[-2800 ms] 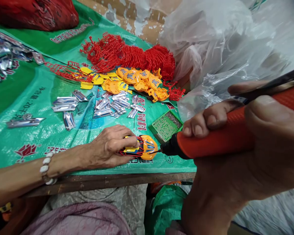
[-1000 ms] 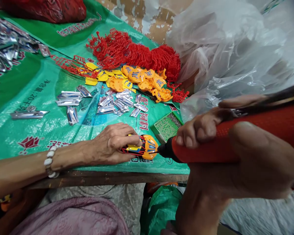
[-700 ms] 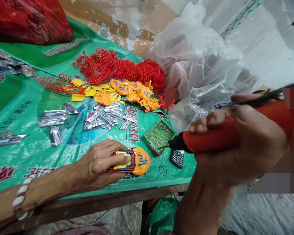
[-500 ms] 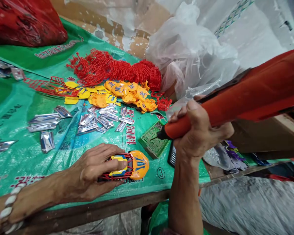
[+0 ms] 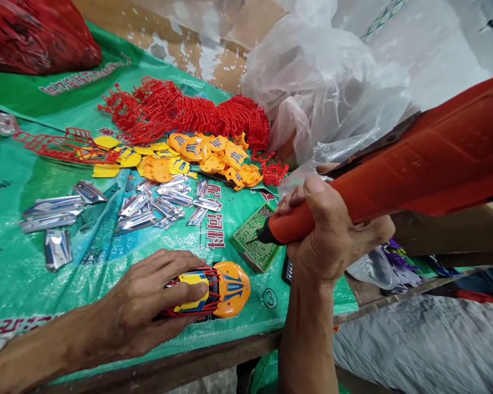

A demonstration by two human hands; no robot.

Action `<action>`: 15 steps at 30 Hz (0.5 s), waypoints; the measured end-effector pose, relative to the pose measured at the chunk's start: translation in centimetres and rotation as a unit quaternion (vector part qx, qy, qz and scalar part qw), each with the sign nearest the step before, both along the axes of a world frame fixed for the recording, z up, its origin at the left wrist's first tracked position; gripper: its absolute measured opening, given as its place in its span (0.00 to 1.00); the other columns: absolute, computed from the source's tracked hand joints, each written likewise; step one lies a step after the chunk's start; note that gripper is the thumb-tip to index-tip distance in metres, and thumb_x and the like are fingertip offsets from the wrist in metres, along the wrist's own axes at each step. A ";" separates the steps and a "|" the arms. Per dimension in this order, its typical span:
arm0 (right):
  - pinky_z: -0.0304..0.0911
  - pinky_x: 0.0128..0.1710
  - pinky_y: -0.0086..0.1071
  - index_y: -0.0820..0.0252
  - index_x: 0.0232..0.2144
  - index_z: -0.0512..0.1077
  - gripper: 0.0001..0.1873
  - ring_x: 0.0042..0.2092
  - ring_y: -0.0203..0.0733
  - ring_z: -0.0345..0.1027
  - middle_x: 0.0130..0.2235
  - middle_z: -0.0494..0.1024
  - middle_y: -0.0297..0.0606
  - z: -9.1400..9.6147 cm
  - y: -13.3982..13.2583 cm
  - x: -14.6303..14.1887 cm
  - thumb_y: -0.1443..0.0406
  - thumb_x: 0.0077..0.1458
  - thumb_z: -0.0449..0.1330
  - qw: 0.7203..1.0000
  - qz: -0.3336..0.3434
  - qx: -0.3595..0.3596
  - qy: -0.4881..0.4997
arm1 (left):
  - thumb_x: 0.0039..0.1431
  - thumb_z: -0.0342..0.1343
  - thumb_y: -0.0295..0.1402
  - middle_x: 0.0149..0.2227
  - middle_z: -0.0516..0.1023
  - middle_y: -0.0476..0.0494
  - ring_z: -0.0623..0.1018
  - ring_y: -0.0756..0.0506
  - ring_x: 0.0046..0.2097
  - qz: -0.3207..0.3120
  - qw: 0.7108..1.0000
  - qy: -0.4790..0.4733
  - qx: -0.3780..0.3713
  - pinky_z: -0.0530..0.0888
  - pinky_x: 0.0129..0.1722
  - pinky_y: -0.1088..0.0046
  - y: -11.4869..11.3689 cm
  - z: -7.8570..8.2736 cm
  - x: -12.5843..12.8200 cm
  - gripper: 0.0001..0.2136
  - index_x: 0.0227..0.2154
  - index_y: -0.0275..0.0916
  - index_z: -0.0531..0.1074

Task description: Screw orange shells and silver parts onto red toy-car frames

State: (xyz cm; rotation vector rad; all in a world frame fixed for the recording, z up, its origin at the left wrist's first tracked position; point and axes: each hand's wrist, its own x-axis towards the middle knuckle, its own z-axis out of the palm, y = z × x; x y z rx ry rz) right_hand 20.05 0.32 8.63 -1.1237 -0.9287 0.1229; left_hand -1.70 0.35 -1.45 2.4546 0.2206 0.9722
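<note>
A: What does the surface look like?
B: A surface draped in green woven sheeting with red print, its wooden edge showing at the near side. A small car sits close to that edge.
A: What is the car like?
B: It has an orange shell with blue markings and a red frame round its yellow rear. It lies flat on the sheeting.
A: And the left hand?
B: The left hand is clamped over the car's rear, fingers laid across the top, pressing it down. The orange nose pokes out free.
A: The right hand?
B: The right hand is wrapped tight round an orange screwdriver, up and to the right of the car. The tool slopes down to the left, and its bit meets a green tray of tiny screws just beyond the car's nose. Whether the tip touches a screw, I cannot tell.
A: What else lies about the car?
B: Beyond it to the left are scattered silver parts. Farther beyond come orange shells, then a heap of red frames. Well beyond and right of the car is a crumpled clear bag, and far beyond to the left, a red bag.
</note>
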 end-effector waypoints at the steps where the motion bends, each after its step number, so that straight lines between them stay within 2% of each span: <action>1: 0.64 0.16 0.34 0.54 0.30 0.73 0.09 0.18 0.38 0.65 0.19 0.69 0.26 0.0 0.0 0.0 0.60 0.48 0.68 1.000 -0.001 -0.002 -0.003 | 0.65 0.55 0.25 0.52 0.72 0.33 0.71 0.41 0.54 -0.001 1.000 0.003 -0.002 0.71 0.49 0.63 0.0 0.0 0.0 0.13 0.51 0.35 0.65; 10: 0.63 0.17 0.33 0.54 0.32 0.73 0.08 0.18 0.36 0.64 0.20 0.69 0.25 -0.5 0.3 0.3 0.61 0.49 0.67 1.000 0.005 -0.003 -0.016 | 0.63 0.57 0.26 0.50 0.74 0.35 0.74 0.40 0.51 0.018 1.000 -0.008 -0.019 0.72 0.47 0.61 -0.2 -0.4 0.1 0.14 0.50 0.38 0.66; 15: 0.64 0.18 0.34 0.52 0.31 0.72 0.08 0.19 0.36 0.64 0.20 0.68 0.24 -0.7 0.6 0.4 0.61 0.48 0.67 1.000 0.005 0.006 -0.013 | 0.62 0.58 0.27 0.51 0.75 0.35 0.75 0.40 0.52 0.014 1.000 -0.009 -0.012 0.74 0.48 0.64 0.0 -0.2 0.2 0.14 0.50 0.38 0.67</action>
